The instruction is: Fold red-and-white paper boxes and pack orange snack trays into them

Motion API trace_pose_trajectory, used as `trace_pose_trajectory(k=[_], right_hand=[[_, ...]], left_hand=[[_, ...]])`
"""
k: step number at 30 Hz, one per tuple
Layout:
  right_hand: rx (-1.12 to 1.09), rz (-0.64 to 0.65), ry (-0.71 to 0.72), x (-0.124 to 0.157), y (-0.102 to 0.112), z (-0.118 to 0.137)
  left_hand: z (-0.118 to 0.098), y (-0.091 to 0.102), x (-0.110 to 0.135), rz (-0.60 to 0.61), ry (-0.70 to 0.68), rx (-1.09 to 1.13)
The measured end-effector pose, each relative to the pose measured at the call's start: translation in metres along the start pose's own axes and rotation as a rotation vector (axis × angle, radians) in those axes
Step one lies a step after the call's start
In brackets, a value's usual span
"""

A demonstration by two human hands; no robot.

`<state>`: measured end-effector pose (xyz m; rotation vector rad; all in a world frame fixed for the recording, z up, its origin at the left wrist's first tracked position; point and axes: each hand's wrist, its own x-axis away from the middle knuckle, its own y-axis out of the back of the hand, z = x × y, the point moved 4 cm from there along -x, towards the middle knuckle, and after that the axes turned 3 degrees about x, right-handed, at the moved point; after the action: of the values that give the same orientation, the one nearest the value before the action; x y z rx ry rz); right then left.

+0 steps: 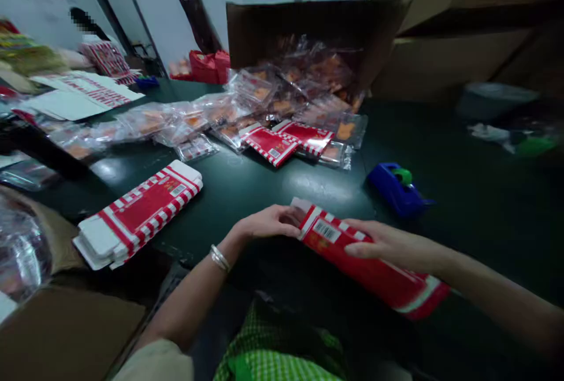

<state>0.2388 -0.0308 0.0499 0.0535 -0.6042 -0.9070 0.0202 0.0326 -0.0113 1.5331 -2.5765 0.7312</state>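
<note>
Bridging left hand (pixel 268 223), right hand (pixel 388 246): red carton (pixel 374 275)

The head-worn camera faces forward and down across the dark table (pixel 247 187), close above the left hand (pixel 268 223) and right hand (pixel 388 247) on a red carton (pixel 379 278) (horizon tilted).

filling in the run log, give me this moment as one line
left hand: fingers on end flap of red carton | right hand: gripping carton top | nearby: blue tape dispenser, flat cartons

Tape dispenser (pixel 399 189) lies right of flat cartons (pixel 136 211) on table (pixel 247 187).
</note>
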Motion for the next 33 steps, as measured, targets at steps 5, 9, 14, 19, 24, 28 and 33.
trace_pose_trajectory(k=[5,9,14,19,24,28,33], right_hand=[[-0.339,-0.13,-0.268,0.037,0.035,-0.002],[-0.28,-0.181,-0.157,0.028,0.023,-0.004],[-0.318,-0.219,-0.034,0.024,0.019,-0.019],[-0.633,-0.071,0.113,0.037,0.022,-0.038],[-0.831,-0.165,0.218,0.024,0.003,-0.058],[-0.932,-0.202,0.233,0.024,-0.019,-0.067],[-1.073,-0.177,0.148,0.039,-0.047,-0.087]], left_hand=[[0.025,-0.015,0.009,-0.169,-0.12,0.12],[0.043,-0.08,-0.004,0.028,-0.121,0.306],[0.035,-0.102,-0.013,-0.124,-0.234,0.264],[0.025,-0.089,0.0,-0.059,-0.199,0.071],[0.025,-0.083,0.014,0.04,-0.153,-0.012],[0.028,-0.084,0.028,0.103,-0.087,0.05],[0.034,-0.084,0.044,0.083,0.012,0.075]])
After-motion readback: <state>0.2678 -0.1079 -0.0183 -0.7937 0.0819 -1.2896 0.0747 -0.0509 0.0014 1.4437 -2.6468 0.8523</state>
